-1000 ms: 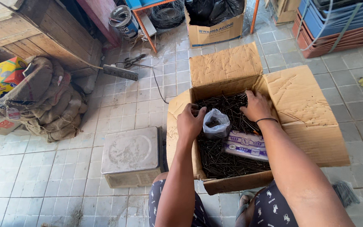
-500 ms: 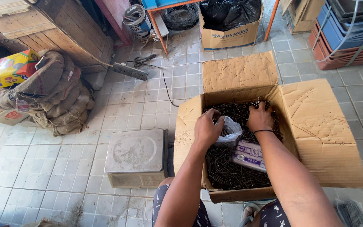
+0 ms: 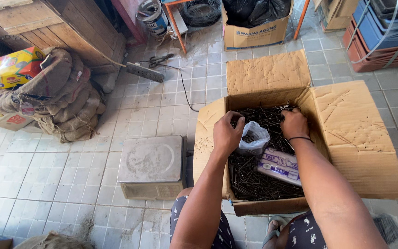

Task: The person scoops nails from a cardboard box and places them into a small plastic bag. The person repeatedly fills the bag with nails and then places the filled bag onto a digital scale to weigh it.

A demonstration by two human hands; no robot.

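Currently the step in hand appears to be bagging: loose nails are being moved from the cardboard box [image 3: 346, 138], right of centre in the frame, into a small clear plastic bag [image 3: 253, 137].

Left hand [image 3: 227, 133]: fingers curled narrow around the mouth of the plastic bag, holding it open just above the nail heap at the centre of the box.

Right hand [image 3: 294, 123]: closed over the pile of dark nails [image 3: 249, 177] near the upper right inner corner of the box. It looks to be gathering a handful; whether any nails are actually enclosed cannot be told, since the palm faces down.

Judged next requirement: the gathered nails must travel leftward to the bag mouth, which the left hand must keep spread and upright so points do not pierce or miss the thin film.

Count of items:
- Cardboard box in use: one, with its flaps folded outward.
- Plastic bag in hand: one.
- Flat printed packet [image 3: 279, 166] lying on the nails, just below the bag: one.
- Nails: too many to count; they fill the box floor.
- Weighing scale [image 3: 151, 165] with a flat metal platform, lower centre-left, just beside the box: one.
- Stacked burlap sacks [image 3: 61, 97], upper left: one pile.
- Power strip [image 3: 144, 72], upper centre on the tiled floor [image 3: 47, 184]: one.
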